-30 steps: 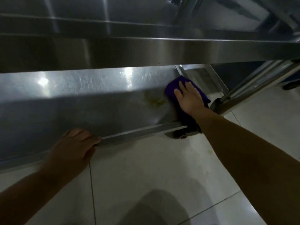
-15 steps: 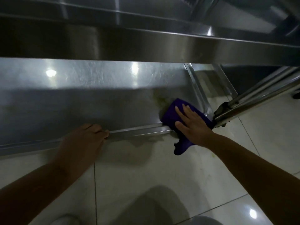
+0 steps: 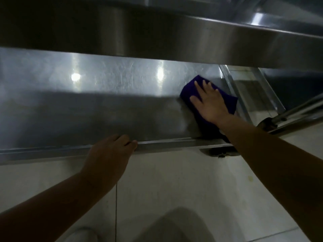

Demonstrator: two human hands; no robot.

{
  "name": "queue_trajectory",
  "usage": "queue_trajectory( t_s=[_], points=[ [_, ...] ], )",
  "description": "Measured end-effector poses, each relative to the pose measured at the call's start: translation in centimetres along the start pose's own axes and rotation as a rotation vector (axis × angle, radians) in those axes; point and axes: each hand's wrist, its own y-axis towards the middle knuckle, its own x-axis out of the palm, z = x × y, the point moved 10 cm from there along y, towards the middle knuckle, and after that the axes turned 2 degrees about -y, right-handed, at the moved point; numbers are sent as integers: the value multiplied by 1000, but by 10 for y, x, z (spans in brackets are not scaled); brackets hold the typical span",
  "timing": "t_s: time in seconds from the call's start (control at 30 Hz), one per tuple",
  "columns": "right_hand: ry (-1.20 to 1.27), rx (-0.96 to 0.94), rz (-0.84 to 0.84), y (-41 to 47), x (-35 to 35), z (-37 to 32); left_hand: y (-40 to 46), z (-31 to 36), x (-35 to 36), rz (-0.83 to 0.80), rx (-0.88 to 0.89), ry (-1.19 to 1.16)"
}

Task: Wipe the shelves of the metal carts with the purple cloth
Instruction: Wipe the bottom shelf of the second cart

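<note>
Two hands work at the metal cart's lower shelf (image 3: 87, 105): the left hand (image 3: 111, 154) curls its fingers over the shelf's front rim (image 3: 166, 143), while farther right the right hand (image 3: 209, 103), fingers straight and spread, presses the purple cloth (image 3: 190, 86) flat on the shelf near its right edge, below the upper shelf (image 3: 157, 35).

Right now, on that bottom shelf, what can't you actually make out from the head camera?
- Bottom shelf under the purple cloth: hidden by cloth and right hand.
- Far strip of that shelf: blocked by the upper shelf edge.
- Shelf's left end: cut off by the frame.
- Near half of the shelf: in shadow, smears unreadable.
- Left hand fingers: tips curl over the front rim, out of sight.
</note>
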Motion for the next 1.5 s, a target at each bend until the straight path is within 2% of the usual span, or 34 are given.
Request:
queue_trajectory(
  t_s=[0.17,0.23,0.3,0.4,0.53,0.67,0.73,0.93,1.07,1.13,1.23,1.37,1.43,1.5],
  points=[
    [-8,-435,-153,-95,30,-77,2,5,-4,26,33,34],
    [-18,-507,-193,-99,34,-84,2,6,-7,44,35,45],
    [-39,-528,-149,-80,26,-84,1,6,-7,47,23,55],
    [-79,-454,-78,-29,14,-73,-1,3,-2,11,-5,36],
    [-51,-215,30,42,-6,-51,-2,0,-1,13,-3,27],
    [-42,-54,26,50,-3,-60,-3,-2,5,-25,16,24],
    [-41,-136,14,25,3,-88,-3,-2,4,-25,34,26],
    [-76,-589,-86,-80,32,-171,-9,-15,-4,-72,44,-47],
    [-103,-735,-125,-64,25,-171,-45,-62,-36,27,-41,27],
    [-112,-630,-74,-24,15,-161,-66,-87,-46,43,-113,57],
    [-94,-348,17,32,2,-146,-89,-101,-54,27,-159,143],
    [-73,-124,19,37,2,-159,-109,-132,-57,14,-297,154],
    [-45,-177,7,12,6,-186,-114,-138,-57,42,-346,159],
    [-41,-357,-23,-26,13,-227,-119,-138,-53,58,-387,132]
  ],
)
